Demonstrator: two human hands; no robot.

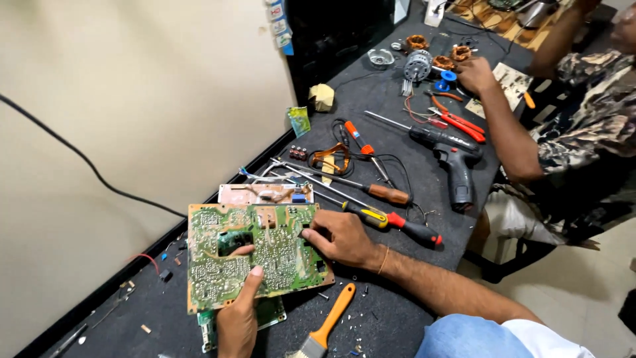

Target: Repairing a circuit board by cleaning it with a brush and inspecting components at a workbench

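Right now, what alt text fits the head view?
Both hands, left hand and right hand, hold a green circuit board over a dark workbench littered with screwdrivers, a cordless drill and a brush; another person works opposite.

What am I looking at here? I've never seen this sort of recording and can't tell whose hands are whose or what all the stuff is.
There is no machine, only people. The single picture comes from a camera worn on a person's head, looking down at their own two hands over a dark workbench.

Both hands hold a green circuit board, solder side up. The left hand grips its near edge, thumb on top. The right hand holds its right edge.

The arm at the upper right belongs to a second person sitting alongside; that hand rests among motor parts.

On the bench lie a cordless drill, several screwdrivers, red pliers, an orange-handled brush and another board behind the held one.
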